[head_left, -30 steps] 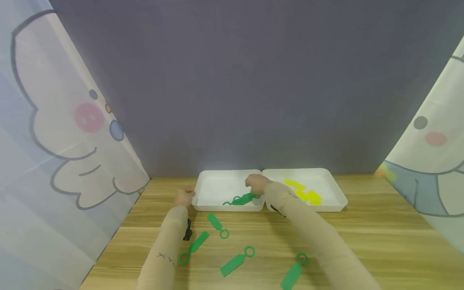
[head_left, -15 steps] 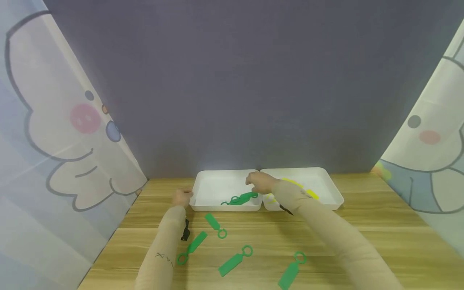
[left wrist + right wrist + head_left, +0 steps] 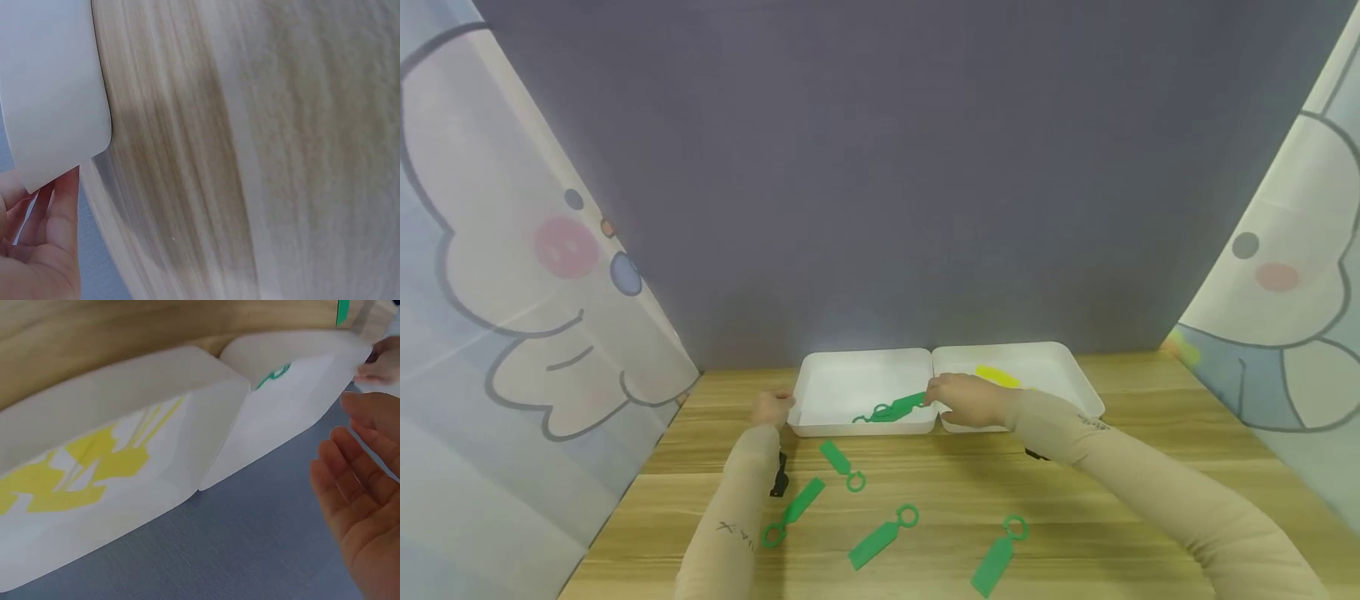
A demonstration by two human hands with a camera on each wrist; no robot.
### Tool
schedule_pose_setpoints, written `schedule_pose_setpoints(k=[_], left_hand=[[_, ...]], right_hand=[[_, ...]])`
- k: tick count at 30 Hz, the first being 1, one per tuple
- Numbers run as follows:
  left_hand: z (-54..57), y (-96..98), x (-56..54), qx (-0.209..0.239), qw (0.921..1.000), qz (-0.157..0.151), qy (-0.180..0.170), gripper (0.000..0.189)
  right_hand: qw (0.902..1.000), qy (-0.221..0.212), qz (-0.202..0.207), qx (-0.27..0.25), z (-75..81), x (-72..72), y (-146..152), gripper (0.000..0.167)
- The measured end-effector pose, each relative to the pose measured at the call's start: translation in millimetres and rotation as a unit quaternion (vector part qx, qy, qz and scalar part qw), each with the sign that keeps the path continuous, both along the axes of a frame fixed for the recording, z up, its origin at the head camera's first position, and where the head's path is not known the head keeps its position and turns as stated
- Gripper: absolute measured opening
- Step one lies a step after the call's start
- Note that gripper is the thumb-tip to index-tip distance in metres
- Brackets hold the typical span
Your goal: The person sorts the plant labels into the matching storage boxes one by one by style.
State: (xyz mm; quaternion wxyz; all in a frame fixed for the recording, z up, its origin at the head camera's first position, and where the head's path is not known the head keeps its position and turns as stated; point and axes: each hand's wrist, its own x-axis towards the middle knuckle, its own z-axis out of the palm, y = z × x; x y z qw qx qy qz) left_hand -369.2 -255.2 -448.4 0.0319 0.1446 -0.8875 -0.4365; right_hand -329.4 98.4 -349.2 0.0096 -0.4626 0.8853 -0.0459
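My left hand [image 3: 771, 408] grips the left end of a white tray [image 3: 842, 379]; in the left wrist view, thumb and fingers [image 3: 60, 219] pinch its corner. Green tags with ring ends [image 3: 898, 407] lie in this tray near its right side. My right hand [image 3: 970, 400] hovers over where the two trays meet, holding nothing; in the right wrist view its fingers [image 3: 350, 481] are loosely bent and spread. Below that arm, a second white tray [image 3: 1045, 362] holds several yellow pieces [image 3: 119, 459], partly hidden by the hand in the head view.
Several green ring-ended tags lie on the wooden table [image 3: 1090, 517] before the trays, among them one tag at the middle [image 3: 872, 546] and one further right [image 3: 992, 567]. A dark grey panel [image 3: 865, 183] stands behind. Printed curtains [image 3: 535, 333] flank both sides.
My right hand has drawn back slightly right and down from over the green tags, covering more of the yellow pieces. The left hand keeps its hold on the tray. The head view has shifted slightly.
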Motion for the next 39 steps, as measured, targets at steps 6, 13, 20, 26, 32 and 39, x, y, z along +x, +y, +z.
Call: schedule_pose_setpoints(k=[6, 13, 20, 26, 32, 39], left_hand=[[0.5, -1.5, 1.7, 0.009, 0.9999, 0.003, -0.007, 0.034], [5.2, -0.3, 5.2, -0.008, 0.9999, 0.010, 0.001, 0.033], [2.2, -0.5, 4.2, -0.022, 0.9997, 0.010, 0.008, 0.032], [1.1, 1.0, 3.4, -0.025, 0.9996, 0.012, 0.010, 0.032], [0.7, 1.6, 3.1, -0.032, 0.9994, 0.006, 0.013, 0.032], [5.2, 3.7, 6.3, -0.034, 0.9994, 0.001, 0.006, 0.034]], right_hand=[[0.9985, 0.016, 0.051, -0.009, -5.6, 19.1, 17, 0.028], [0.9977, 0.003, 0.066, 0.015, -5.9, 46.1, 29, 0.035], [0.9947, 0.010, 0.097, 0.031, -20.1, 69.2, 39, 0.035], [0.9914, -0.013, 0.125, 0.035, -39.2, 81.6, 49, 0.033], [0.9881, -0.034, 0.147, 0.029, -61.4, 91.4, 59, 0.034], [0.9873, -0.042, 0.149, 0.035, -71.6, 98.2, 63, 0.039]])
